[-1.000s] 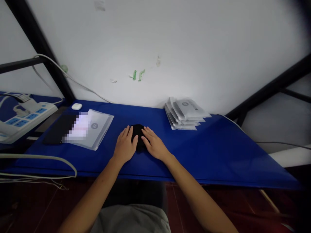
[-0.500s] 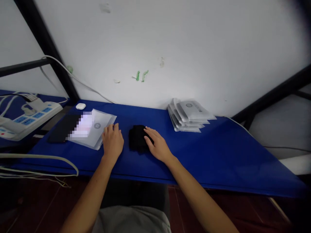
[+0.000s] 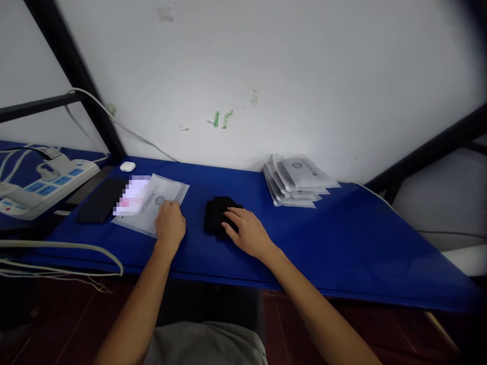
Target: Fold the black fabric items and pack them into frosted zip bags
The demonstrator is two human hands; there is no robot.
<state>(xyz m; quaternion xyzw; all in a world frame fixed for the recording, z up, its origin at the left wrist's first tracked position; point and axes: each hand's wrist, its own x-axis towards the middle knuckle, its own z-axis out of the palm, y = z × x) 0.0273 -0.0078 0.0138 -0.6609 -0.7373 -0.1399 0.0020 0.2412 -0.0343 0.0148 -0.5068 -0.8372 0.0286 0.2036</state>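
A small folded black cloth (image 3: 216,215) lies on the blue table (image 3: 342,243) in front of me. My right hand (image 3: 245,230) rests on its right side, fingers stretched flat over it. My left hand (image 3: 170,223) is to the left, fingers curled on the near right corner of a clear plastic bag (image 3: 152,202) that lies flat on the table. The bag has printed lettering and a round logo.
A stack of similar packed bags (image 3: 299,181) sits at the back right by the white wall. A black phone (image 3: 102,199) and a white earbud case (image 3: 128,166) lie left of the bag. A white power strip (image 3: 41,187) with cables is at far left.
My left hand left the black cloth, moved left and closed on the corner of the plastic bag. My right hand stayed on the cloth.
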